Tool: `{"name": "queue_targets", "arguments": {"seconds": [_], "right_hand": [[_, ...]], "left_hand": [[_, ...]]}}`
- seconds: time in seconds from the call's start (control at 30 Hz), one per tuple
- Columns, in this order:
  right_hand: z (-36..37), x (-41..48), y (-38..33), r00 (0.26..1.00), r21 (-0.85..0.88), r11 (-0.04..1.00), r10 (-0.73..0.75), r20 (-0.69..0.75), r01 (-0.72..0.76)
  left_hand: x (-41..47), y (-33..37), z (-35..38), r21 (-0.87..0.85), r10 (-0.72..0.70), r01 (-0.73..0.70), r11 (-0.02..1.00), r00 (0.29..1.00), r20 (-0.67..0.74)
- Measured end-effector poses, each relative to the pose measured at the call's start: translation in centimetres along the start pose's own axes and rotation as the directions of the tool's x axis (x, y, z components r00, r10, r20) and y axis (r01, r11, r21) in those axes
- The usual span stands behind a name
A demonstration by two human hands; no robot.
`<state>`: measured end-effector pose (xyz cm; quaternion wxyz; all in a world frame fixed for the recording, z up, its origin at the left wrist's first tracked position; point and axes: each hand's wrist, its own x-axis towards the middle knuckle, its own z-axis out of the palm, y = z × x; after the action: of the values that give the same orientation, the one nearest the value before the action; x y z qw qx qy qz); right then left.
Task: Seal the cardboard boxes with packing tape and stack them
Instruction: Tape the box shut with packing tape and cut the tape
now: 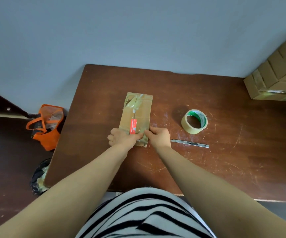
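A flat, worn cardboard box [137,114] with old tape and a red label lies lengthwise in the middle of the brown table [207,169]. My left hand [121,138] grips its near left corner, fingers curled over the edge. My right hand [158,136] pinches the near end of the box at its right side. A roll of packing tape [194,121] with a green-and-white core lies flat to the right of the box. A metal utility knife [190,143] lies just right of my right hand.
Several sealed cardboard boxes [276,79] are stacked at the table's far right corner against the wall. An orange bag [47,127] and a dark bag [39,176] sit on the floor left of the table.
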<state>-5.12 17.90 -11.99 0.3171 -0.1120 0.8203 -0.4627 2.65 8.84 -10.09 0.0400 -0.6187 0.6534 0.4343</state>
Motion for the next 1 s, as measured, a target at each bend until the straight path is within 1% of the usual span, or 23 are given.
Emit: {"name": "queue_targets", "arguments": {"seconds": [0.1, 0.23, 0.37, 0.47, 0.57, 0.63, 0.7, 0.77, 0.8, 0.9, 0.97, 1.0], "right_hand": [[0.0, 0.0, 0.0, 1.000, -0.033, 0.999, 0.003, 0.010, -0.003], [-0.1, 0.3, -0.1, 0.998, -0.104, 0.993, -0.048, 0.029, 0.051], [0.0, -0.3, 0.2, 0.999, -0.044, 0.999, -0.017, 0.038, 0.019], [0.0, -0.4, 0.1, 1.000, -0.085, 0.996, -0.010, 0.028, 0.012], [-0.1, -0.2, -0.2, 0.999, -0.144, 0.989, -0.027, 0.044, 0.033], [-0.2, -0.2, -0.1, 0.998, -0.146, 0.988, -0.034, 0.053, 0.041], [0.0, -0.3, 0.1, 0.998, -0.134, 0.990, -0.045, 0.047, 0.051], [0.0, -0.4, 0.2, 0.998, -0.141, 0.988, -0.056, 0.038, 0.061], [0.0, -0.4, 0.1, 0.998, -0.146, 0.987, -0.056, 0.036, 0.060], [0.0, -0.3, 0.2, 0.998, -0.161, 0.986, -0.044, 0.039, 0.050], [0.0, -0.2, 0.2, 0.998, -0.160, 0.986, -0.044, 0.039, 0.050], [0.0, -0.2, 0.2, 0.998, -0.159, 0.986, -0.043, 0.036, 0.048]], "left_hand": [[0.1, -0.5, 0.3, -0.031, 0.012, -0.012, 0.999, 1.000, 0.001], [0.7, -0.8, 0.7, -0.127, 0.010, -0.008, 0.992, 1.000, 0.010], [0.8, -1.0, 1.0, -0.155, 0.008, -0.011, 0.988, 1.000, -0.020], [1.1, -1.1, 1.1, -0.182, -0.018, 0.017, 0.983, 1.000, -0.005], [1.4, -1.3, 1.0, -0.163, -0.039, 0.043, 0.986, 0.999, 0.030], [1.3, -1.4, 0.8, -0.158, -0.028, 0.034, 0.987, 0.999, 0.042], [1.2, -1.1, 0.7, -0.184, -0.028, 0.037, 0.982, 0.998, 0.055], [1.2, -1.0, 0.6, -0.215, -0.057, 0.069, 0.974, 0.996, 0.065], [1.3, -1.1, 0.6, -0.206, -0.049, 0.061, 0.977, 0.997, 0.062], [1.3, -1.3, 0.8, -0.121, 0.027, -0.026, 0.992, 1.000, 0.008], [1.4, -1.2, 0.8, -0.119, 0.026, -0.025, 0.993, 1.000, 0.008], [1.4, -1.1, 0.7, -0.152, 0.000, 0.004, 0.988, 1.000, 0.025]]}}
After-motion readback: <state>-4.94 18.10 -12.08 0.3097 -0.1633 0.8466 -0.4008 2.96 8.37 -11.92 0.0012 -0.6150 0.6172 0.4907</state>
